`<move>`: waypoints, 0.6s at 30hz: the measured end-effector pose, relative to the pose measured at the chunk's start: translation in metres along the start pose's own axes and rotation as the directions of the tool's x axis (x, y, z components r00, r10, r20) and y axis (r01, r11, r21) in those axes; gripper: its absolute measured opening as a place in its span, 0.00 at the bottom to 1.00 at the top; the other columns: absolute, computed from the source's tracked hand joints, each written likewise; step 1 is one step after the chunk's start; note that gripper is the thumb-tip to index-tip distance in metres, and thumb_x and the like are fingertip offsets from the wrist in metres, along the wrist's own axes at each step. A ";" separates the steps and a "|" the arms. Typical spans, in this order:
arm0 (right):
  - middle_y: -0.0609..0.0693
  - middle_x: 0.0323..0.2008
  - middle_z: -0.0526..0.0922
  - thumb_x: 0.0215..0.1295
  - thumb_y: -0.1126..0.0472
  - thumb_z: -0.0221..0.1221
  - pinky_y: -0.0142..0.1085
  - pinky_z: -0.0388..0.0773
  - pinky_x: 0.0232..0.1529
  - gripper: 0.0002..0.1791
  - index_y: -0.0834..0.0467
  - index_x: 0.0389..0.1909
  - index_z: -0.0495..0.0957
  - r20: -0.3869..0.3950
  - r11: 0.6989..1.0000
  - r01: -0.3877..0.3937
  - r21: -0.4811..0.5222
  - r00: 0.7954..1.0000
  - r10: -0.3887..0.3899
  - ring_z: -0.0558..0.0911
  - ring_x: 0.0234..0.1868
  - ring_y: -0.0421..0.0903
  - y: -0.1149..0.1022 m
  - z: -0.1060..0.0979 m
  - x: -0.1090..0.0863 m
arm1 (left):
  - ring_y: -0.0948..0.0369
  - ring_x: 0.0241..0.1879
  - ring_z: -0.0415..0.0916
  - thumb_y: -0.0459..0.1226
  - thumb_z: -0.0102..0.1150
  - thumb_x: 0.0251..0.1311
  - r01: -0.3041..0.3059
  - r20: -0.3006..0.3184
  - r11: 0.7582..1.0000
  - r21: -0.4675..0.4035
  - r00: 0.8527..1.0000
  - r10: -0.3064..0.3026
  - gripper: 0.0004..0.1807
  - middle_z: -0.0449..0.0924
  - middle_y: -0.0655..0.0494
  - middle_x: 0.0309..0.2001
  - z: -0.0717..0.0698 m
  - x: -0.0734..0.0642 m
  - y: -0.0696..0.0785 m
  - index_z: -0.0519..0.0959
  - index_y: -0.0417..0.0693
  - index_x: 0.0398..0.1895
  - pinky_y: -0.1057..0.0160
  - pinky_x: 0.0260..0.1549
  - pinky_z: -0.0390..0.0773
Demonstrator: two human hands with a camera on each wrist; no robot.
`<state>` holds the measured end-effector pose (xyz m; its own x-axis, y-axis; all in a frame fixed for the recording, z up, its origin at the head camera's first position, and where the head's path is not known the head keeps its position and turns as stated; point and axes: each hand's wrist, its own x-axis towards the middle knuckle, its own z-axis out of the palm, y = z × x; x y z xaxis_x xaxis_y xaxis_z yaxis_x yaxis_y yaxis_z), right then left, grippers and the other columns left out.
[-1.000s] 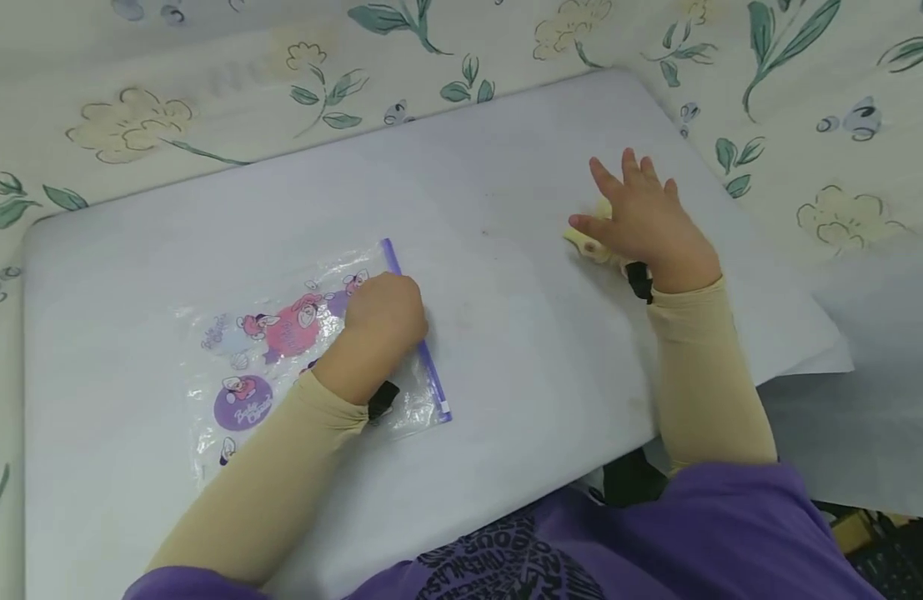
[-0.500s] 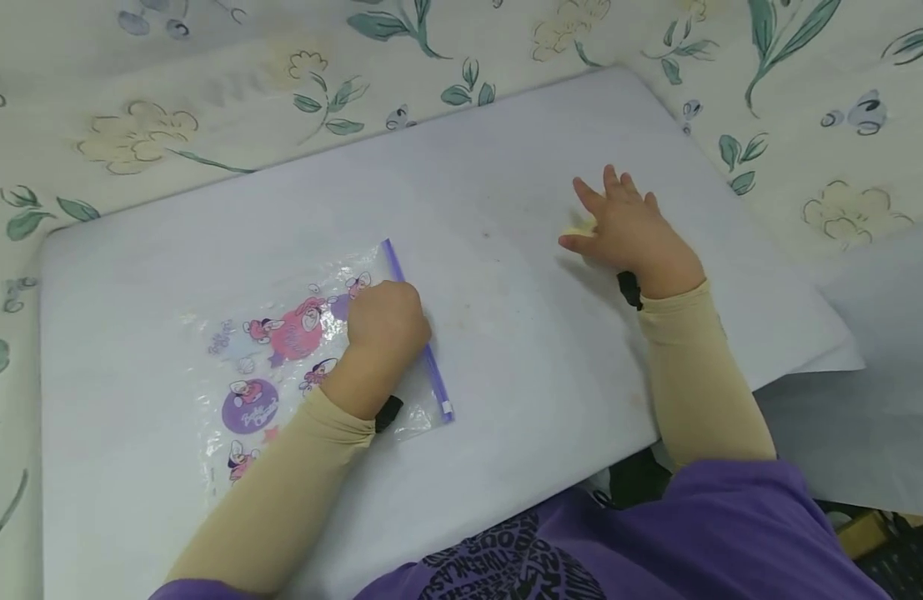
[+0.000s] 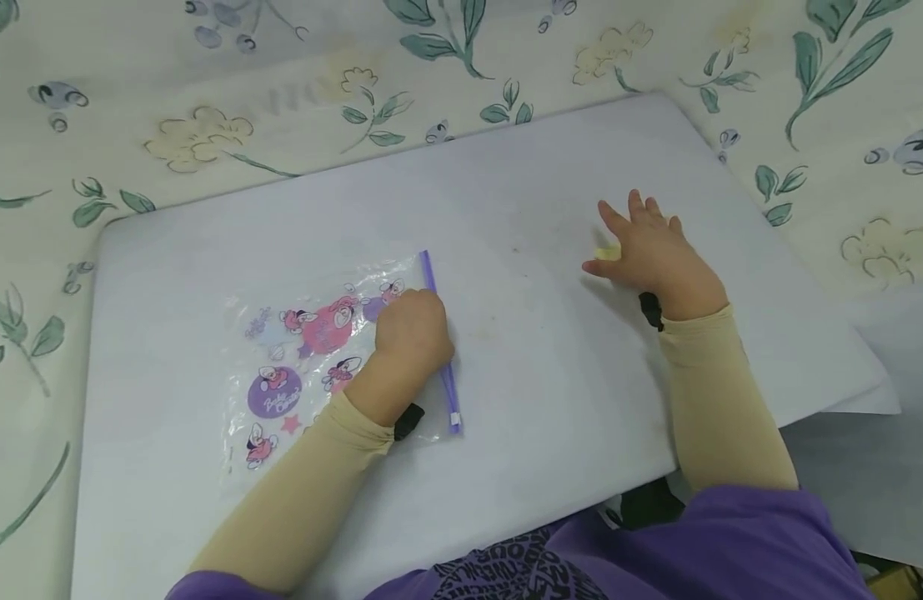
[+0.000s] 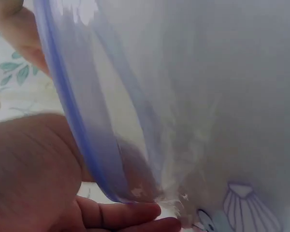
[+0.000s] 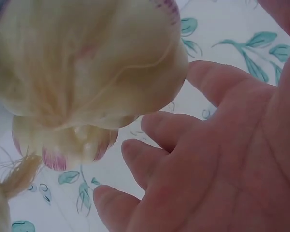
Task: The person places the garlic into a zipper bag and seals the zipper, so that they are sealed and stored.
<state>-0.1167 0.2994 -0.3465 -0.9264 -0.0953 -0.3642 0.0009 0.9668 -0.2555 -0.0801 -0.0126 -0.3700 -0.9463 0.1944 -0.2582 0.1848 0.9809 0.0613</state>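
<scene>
My left hand grips the clear zip bag near its purple zip edge. In the left wrist view, fingers lie under the curved purple edge of the bag. Over at the right of the table, my right hand is spread with straight fingers above cream garlic, mostly hidden by the hand. Close up in the right wrist view, a large garlic bulb meets one fingertip. A second bulb with purple streaks shows below it, and a stalk at the left.
The bag lies on a white tabletop, printed with cartoon ducks and round badges. Patterned cloth with leaves and flowers borders the far and side edges. A grey sheet hangs at the lower right.
My right hand has moved a little left and toward me over the table, covering more of the garlic. The left hand stays at the bag's edge. The head view has shifted.
</scene>
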 end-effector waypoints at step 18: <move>0.66 0.73 0.32 0.47 0.40 0.68 0.67 0.29 0.66 0.57 0.53 0.74 0.47 0.000 0.999 0.024 -0.039 1.000 -0.024 0.28 0.72 0.66 -0.005 0.005 -0.003 | 0.51 0.28 0.79 0.35 0.50 0.53 0.082 -0.025 0.995 -0.062 0.996 -0.084 0.08 0.81 0.45 0.28 -0.029 -0.006 -0.027 0.77 0.40 0.23 0.50 0.19 0.79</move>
<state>-0.1121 0.2938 -0.3483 -0.9261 -0.1182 -0.3584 -0.0358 0.9729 -0.2284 -0.0869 -0.0409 -0.3426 -0.9648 0.1114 -0.2382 0.0898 0.9910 0.0995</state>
